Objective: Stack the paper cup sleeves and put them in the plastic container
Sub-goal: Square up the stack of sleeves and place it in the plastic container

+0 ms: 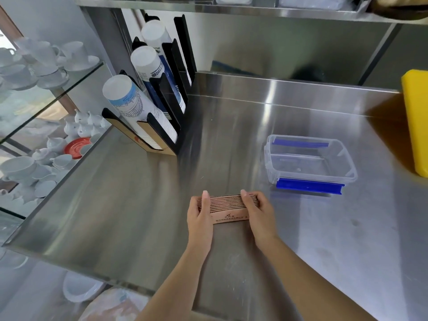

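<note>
Both hands grip stack of paper cup sleeves [228,206] on steel surface [301,239]: left hand [199,215] at left end, right hand [257,213] at right end. Plastic container [309,162] stands open, near on right.

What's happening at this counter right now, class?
A person's left hand and right hand press a stack of brown paper cup sleeves together from both ends on the steel counter. The clear plastic container sits open and empty to the right, so no sleeves are inside yet.
</note>
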### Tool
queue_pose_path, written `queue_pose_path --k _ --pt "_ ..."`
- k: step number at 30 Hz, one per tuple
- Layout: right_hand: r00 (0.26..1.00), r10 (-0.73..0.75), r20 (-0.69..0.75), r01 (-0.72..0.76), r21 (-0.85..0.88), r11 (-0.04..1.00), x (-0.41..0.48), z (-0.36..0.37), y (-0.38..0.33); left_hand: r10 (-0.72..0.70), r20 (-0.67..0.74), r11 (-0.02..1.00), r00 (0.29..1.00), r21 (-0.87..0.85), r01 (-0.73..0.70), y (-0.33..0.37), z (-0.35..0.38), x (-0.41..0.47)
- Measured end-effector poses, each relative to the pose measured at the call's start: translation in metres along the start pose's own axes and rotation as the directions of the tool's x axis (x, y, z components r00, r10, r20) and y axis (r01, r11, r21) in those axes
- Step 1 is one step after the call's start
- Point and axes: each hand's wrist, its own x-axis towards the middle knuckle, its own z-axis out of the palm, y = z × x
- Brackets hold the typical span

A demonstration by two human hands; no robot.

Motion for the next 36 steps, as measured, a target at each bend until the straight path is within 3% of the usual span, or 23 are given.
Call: queue_pose_path --k 6,10,14,18,26,30,36 --pt "0.996 -0.094 -0.009 0.094 0.012 0.996 -0.004 0.004 0.0 0.027 -0.119 0.994 0.992 -0.098 -0.039 0.003 0.008 -0.001" --pt "0.989 -0.14 -0.043 0.142 0.051 0.989 -0.012 0.004 -0.003 0.126 -0.037 0.983 0.991 -0.129 -0.13 0.01 0.005 0.002" --pt "0.995 -0.082 -0.055 0.083 0.002 0.997 -0.013 -0.001 0.01 0.049 0.06 0.995 0.997 -0.085 -0.044 -0.002 -0.001 -0.002" --pt "0.992 -0.054 -0.111 0.067 0.11 0.992 -0.011 0.001 0.005 0.048 0.079 0.994 0.996 -0.102 -0.04 0.004 0.001 -0.005" --pt "0.995 -0.009 -0.1 0.017 0.084 0.996 -0.011 -0.001 0.009 0.028 0.066 0.996 0.997 -0.09 -0.022 0.007 0.006 -0.012" --pt "0.995 -0.022 -0.096 0.028 0.065 0.998 -0.011 -0.002 0.009 0.056 0.097 0.997 0.994 0.054 -0.062 -0.005 -0.006 -0.007" --pt "0.997 -0.047 -0.055 0.047 0.013 0.999 -0.01 -0.006 0.01 0.0 0.378 0.919 0.926 0.364 -0.149 -0.018 -0.05 0.003"
